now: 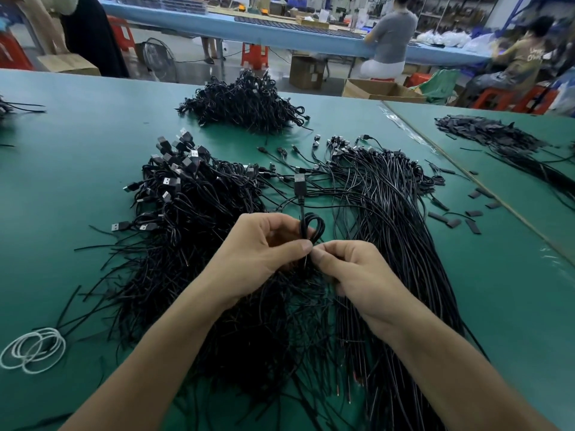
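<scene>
Your left hand (pixel 261 247) and right hand (pixel 348 269) pinch a thin, glossy black cable (pixel 312 227), coiled into a small loop at frame centre.

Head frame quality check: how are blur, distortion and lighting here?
Head view: wide-angle distortion bends the edges of the green table; the left hand, right hand and looped cable are sharp; seated workers behind look soft; lighting is even, shadows faint.
</scene>
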Action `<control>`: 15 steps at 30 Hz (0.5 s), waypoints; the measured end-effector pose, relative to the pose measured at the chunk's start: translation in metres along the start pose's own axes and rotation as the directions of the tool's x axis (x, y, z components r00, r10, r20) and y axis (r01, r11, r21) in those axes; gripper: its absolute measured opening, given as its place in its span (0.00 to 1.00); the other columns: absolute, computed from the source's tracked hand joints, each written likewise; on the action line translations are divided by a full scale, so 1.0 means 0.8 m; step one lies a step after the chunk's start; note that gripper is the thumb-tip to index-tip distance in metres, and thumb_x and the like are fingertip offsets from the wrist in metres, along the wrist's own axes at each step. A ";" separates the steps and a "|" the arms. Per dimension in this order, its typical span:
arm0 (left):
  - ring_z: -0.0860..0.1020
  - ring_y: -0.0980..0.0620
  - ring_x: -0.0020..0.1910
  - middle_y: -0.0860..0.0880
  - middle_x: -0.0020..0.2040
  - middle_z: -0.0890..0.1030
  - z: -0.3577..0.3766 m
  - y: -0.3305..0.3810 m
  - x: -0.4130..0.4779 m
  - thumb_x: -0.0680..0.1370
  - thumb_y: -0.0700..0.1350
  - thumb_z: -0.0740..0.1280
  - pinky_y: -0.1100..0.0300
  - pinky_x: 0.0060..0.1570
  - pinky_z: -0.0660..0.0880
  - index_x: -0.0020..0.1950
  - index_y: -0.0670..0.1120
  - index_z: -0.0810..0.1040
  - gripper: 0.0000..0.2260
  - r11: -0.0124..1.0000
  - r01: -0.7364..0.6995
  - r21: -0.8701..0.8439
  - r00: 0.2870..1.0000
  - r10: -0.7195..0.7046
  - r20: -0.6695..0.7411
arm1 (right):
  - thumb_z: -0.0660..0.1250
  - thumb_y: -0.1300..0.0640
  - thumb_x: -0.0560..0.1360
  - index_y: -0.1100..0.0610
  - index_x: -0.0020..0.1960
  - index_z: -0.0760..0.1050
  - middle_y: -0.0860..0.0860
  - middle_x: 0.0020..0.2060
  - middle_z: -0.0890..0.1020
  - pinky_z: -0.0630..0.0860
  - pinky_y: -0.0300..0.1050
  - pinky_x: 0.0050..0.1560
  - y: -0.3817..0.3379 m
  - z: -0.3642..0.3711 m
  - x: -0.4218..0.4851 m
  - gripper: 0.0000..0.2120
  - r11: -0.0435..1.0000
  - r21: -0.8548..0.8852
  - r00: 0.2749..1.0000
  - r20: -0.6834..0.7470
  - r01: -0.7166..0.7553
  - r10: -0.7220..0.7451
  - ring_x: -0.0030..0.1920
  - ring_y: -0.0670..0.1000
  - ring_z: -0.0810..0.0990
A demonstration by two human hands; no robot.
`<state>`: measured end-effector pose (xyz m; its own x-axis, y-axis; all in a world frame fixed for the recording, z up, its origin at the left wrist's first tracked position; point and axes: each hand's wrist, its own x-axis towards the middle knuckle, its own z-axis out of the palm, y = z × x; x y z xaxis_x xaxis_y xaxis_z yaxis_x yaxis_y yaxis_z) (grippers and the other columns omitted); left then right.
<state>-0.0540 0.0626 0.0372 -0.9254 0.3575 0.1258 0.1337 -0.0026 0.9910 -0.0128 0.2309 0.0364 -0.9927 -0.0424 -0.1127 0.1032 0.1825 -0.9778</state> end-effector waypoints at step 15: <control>0.83 0.52 0.42 0.50 0.54 0.79 -0.090 -0.053 0.029 0.79 0.41 0.70 0.58 0.35 0.82 0.72 0.42 0.69 0.23 0.990 0.124 0.068 0.794 -0.057 -0.606 | 0.61 0.52 0.82 0.56 0.62 0.74 0.54 0.56 0.76 0.71 0.45 0.45 0.066 -0.054 0.057 0.12 0.480 -0.829 0.927 -0.366 -0.287 -0.078 0.53 0.55 0.76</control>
<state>-0.1071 0.0037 0.0013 -0.9569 -0.2819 0.0703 0.0421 0.1050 0.9936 -0.0556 0.2808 -0.0128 -0.9514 0.3059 0.0367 0.2827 0.9141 -0.2906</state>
